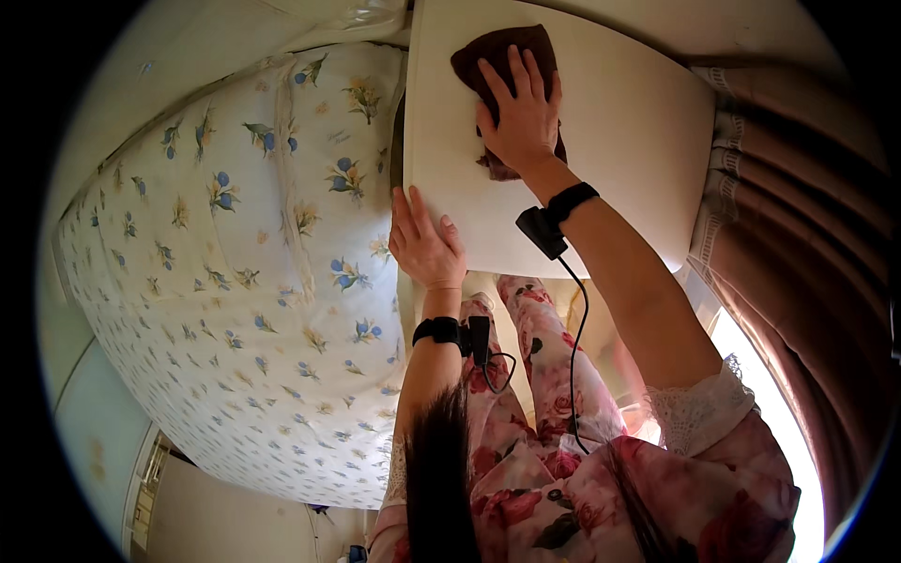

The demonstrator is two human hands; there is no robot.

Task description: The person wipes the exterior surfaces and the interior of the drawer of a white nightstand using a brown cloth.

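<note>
A dark brown cloth (503, 53) lies crumpled on the white tabletop (619, 141), towards its far left part. My right hand (524, 112) rests flat on the cloth with its fingers spread, pressing it against the surface; part of the cloth shows beyond the fingertips and below the palm. Nearer to me, my left hand (426, 243) lies on the near left corner of the tabletop, holding nothing, its thumb apart from the fingers and its fingertips at the left edge. Each wrist wears a black strap with a small black device and a cable.
Close along the table's left side stands a bed with a flower-patterned cover (246, 211). Brown curtains (795, 246) hang at the right, beside a bright opening. A wall runs behind the table. My legs in floral trousers are below its near edge.
</note>
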